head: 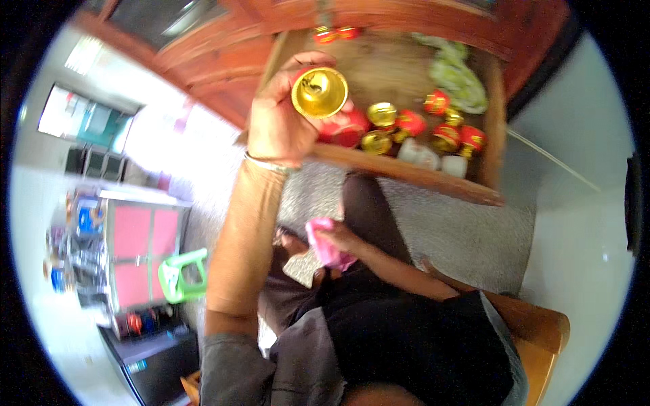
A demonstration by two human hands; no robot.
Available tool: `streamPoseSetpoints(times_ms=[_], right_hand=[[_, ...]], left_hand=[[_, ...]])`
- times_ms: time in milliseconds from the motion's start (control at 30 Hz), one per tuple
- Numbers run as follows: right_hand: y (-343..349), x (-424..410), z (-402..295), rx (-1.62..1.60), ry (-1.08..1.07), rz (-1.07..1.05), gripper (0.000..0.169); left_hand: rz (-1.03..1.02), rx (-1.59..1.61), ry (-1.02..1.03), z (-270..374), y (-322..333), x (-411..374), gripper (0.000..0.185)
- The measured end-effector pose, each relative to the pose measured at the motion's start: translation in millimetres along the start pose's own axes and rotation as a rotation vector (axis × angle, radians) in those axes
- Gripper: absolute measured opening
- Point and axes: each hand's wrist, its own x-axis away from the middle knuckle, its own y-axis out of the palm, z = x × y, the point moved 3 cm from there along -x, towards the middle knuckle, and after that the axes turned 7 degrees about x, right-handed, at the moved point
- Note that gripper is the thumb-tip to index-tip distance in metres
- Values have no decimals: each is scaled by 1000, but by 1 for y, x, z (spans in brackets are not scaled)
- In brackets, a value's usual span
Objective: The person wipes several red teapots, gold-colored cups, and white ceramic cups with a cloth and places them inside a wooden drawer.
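Observation:
My left hand (284, 116) is raised over the near left part of an open wooden drawer (406, 175), holding a gold-coloured metal cup (320, 94) with its open mouth facing up at me and some dark specks inside. My right hand (339, 237) rests low near my lap and grips a pink cloth (327, 251). Inside the drawer lie several red and gold cups (410, 123), small white cups (419, 154), a red object (348, 131) beside my left hand and a green and white cloth (457, 76).
The drawer juts from a reddish wooden cabinet (218, 66). A wooden chair (543, 325) is at lower right, a pale wall (579, 203) to the right. Further left are a light green plastic stool (170, 276) and a pink-doored cabinet (133, 231).

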Motion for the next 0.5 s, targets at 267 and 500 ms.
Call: streamPoseSetpoints(times_ms=[267, 500], right_hand=[[-23, 3, 4, -321, -47, 103, 37], [52, 50, -152, -421, -344, 32, 42]], left_hand=[[215, 499, 52, 6, -50, 142, 31], [187, 797, 179, -16, -95, 221, 27]])
